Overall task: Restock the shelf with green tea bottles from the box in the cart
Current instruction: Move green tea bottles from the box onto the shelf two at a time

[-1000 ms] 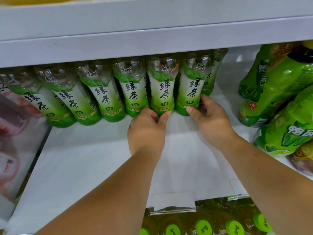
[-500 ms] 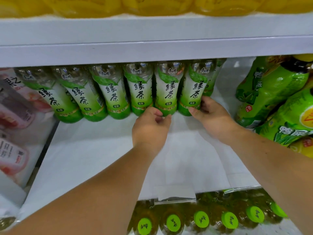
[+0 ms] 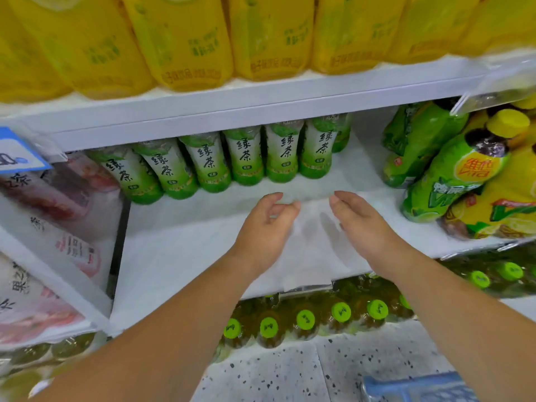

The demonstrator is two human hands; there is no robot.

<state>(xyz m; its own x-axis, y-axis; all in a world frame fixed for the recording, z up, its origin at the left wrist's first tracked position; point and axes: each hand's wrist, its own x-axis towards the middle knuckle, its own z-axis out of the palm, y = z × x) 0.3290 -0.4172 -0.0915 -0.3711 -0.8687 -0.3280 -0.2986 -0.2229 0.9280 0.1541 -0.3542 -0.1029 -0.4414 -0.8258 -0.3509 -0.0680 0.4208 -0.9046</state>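
Observation:
A row of several green tea bottles [image 3: 246, 159] with white-and-green labels stands at the back of the white shelf [image 3: 179, 242]. My left hand [image 3: 265, 227] hovers over the shelf in front of the row, fingers loosely curved and holding nothing. My right hand [image 3: 358, 220] is beside it, a short gap apart, fingers relaxed and empty. Neither hand touches a bottle. The box is not in view; a blue cart edge [image 3: 412, 387] shows at the bottom right.
Yellow drink bottles [image 3: 179, 44] fill the shelf above. Green and yellow bottles [image 3: 452, 172] lean on the right of the same shelf. Pink-labelled packs [image 3: 55, 216] sit at the left. Green-capped bottles [image 3: 304, 319] stand on the shelf below. Speckled floor lies beneath.
Both hands let go of the two rightmost bottles and drew back from the row toward me. The view tilted, showing the yellow bottles above.

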